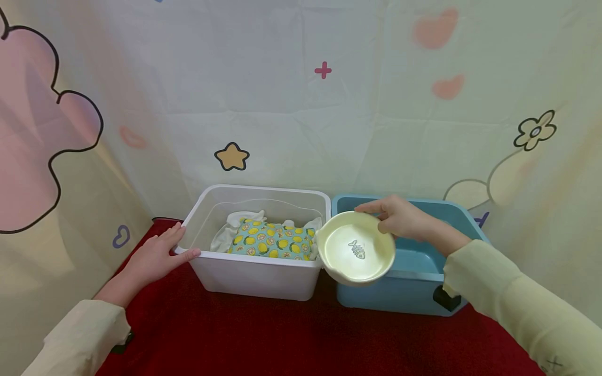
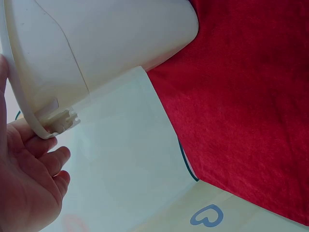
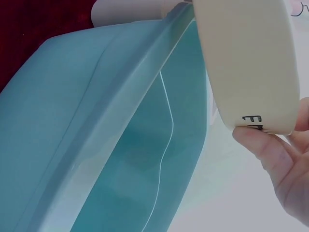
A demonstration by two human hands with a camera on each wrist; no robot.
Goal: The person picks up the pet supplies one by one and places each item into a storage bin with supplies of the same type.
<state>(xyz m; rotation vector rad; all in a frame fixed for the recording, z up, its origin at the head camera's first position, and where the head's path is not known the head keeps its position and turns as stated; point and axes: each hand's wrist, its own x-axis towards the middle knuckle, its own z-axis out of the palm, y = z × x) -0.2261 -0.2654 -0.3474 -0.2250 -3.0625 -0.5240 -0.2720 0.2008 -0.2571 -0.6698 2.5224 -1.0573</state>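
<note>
In the head view, my right hand (image 1: 400, 216) pinches the rim of a cream bowl (image 1: 350, 245) with a fish-bone print inside. The bowl is tilted, its inside facing me, over the gap between two bins. The right wrist view shows dark lettering on the bowl's outer side (image 3: 246, 63). My left hand (image 1: 157, 253) rests on the front left corner of the white bin (image 1: 256, 279), thumb on its front rim. Inside that bin lie a lemon-print cushion (image 1: 273, 240) and white cloth (image 1: 230, 232). The left wrist view shows loosely bent fingers (image 2: 53, 162) beside the rim.
A blue bin (image 1: 390, 295) stands right of the white one, partly hidden by the bowl and right arm. Its front carries a black patch (image 1: 446, 299). Both bins stand on red cloth (image 1: 263, 339), before a printed curtain (image 1: 291, 141).
</note>
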